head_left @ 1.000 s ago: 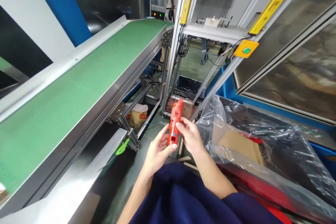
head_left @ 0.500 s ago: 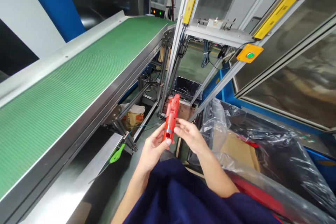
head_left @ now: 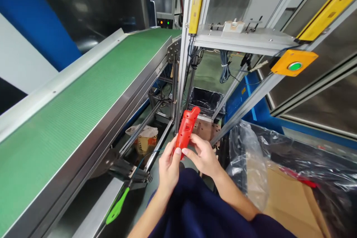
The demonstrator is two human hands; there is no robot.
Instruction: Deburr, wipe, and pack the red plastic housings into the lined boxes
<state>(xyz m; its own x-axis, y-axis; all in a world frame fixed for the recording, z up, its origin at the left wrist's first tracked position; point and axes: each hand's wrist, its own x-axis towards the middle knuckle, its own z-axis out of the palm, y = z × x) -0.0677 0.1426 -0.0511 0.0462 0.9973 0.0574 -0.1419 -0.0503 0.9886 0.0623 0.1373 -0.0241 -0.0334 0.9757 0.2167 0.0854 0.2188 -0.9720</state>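
Note:
A red plastic housing point(head_left: 187, 127), long and narrow with small holes and slots in its face, is held in front of my body. My left hand point(head_left: 169, 160) grips its lower left side, thumb on the near end. From the right, my right hand point(head_left: 203, 156) closes on the same lower part, its thumb close to the left thumb. The upper end of the housing sticks up past my fingers and leans slightly right. Its underside and the fingers behind it are hidden.
A green conveyor belt point(head_left: 92, 93) runs along the left. Ahead stands an aluminium frame holding a fixture plate point(head_left: 242, 39) and an orange box with a green button point(head_left: 294, 66). Cardboard point(head_left: 290, 197) under clear plastic lies at right. A green-handled tool point(head_left: 118, 206) is low left.
The red housing has been turned in my hands, so a different face shows. Both thumbs have come together near its lower end. The camera view has shifted.

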